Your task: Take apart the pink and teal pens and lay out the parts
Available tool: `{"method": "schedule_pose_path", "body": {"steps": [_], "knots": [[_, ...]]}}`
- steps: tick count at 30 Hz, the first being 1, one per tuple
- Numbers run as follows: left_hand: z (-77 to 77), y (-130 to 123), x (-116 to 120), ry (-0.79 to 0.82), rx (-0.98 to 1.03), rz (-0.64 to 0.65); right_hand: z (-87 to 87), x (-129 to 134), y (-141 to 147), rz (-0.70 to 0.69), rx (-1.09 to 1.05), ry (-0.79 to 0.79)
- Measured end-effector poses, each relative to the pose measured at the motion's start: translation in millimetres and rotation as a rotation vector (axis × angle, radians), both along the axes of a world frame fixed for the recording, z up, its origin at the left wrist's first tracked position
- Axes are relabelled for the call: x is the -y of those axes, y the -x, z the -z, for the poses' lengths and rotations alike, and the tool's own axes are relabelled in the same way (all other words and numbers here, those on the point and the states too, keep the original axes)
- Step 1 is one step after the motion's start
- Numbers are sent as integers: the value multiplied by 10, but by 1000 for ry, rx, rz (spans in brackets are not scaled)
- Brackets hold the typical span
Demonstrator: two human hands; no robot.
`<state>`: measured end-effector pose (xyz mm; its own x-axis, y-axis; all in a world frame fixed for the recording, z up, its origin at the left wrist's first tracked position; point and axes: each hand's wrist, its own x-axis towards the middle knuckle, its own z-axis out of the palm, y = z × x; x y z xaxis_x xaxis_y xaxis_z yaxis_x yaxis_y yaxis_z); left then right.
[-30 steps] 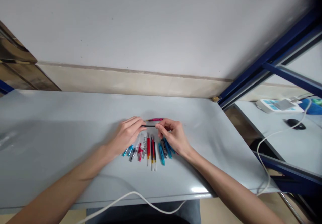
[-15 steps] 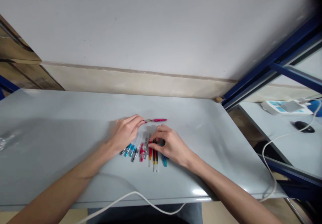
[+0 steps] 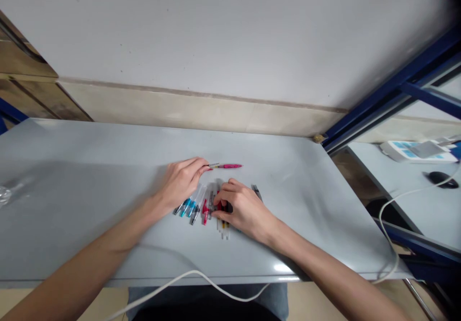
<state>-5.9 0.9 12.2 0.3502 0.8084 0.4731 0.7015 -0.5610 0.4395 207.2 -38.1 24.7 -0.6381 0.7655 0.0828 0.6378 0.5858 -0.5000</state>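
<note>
My left hand point(image 3: 185, 179) pinches the near end of a pen with a clear barrel and a pinkish-red grip point(image 3: 230, 166). Its tip points right, a little above the table. Curled over the pile, my right hand point(image 3: 241, 205) has thumb and forefinger apart, touching the parts there. Beneath it are thin pen refills point(image 3: 225, 234), mostly covered by the hand. Left of them lie a red pen part point(image 3: 205, 211), blue pen parts point(image 3: 187, 207) and a dark pen part point(image 3: 195, 215), with clear barrels. A dark pen part point(image 3: 257, 192) shows beyond the right hand.
The grey table point(image 3: 108, 225) meets a wall at the back. A white cable point(image 3: 194, 271) crosses its front edge. Crumpled clear plastic point(image 3: 5, 194) lies far left. Past the blue frame point(image 3: 382, 90) on the right are a black mouse point(image 3: 443, 179) and a white power strip point(image 3: 403, 152).
The view has shifted slightly. My right hand has moved lower over the refills and covers more of them; a dark pen part now shows beyond it. My left hand keeps its pinch on the pen.
</note>
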Motion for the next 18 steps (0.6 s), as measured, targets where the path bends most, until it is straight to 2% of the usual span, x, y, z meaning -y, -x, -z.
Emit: {"method": "schedule_pose_path", "body": {"steps": [8, 14, 18], "knots": [[48, 5, -21, -42, -32, -19, -84, -6, 7, -1, -88, 13], [47, 22, -25, -47, -52, -16, -151, -60, -138, 184, -395, 129], [30, -5, 9, -36, -43, 21, -151, -126, -199, 363, -661, 111]]}}
